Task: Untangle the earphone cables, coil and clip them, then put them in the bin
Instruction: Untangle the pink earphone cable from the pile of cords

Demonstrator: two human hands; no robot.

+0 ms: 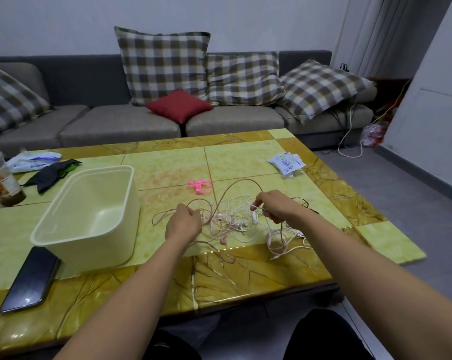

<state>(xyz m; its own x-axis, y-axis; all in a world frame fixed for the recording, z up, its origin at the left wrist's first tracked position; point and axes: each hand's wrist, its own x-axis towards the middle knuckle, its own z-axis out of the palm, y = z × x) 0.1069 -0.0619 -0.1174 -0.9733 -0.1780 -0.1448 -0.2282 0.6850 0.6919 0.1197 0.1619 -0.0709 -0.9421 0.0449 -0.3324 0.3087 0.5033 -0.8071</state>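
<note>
A tangle of white and pink earphone cables lies on the green and yellow table, right of centre. My left hand pinches a pink cable at the tangle's left side. My right hand grips cable strands at its right side, forefinger stretched out. A pink cable loop arches between the two hands. An empty cream bin stands to the left of my left hand. Pink clips lie in a small heap beyond the tangle.
A dark phone lies in front of the bin. A jar, a black cloth and a white packet sit at the far left. Another white packet lies at the far right. A grey sofa with cushions stands behind.
</note>
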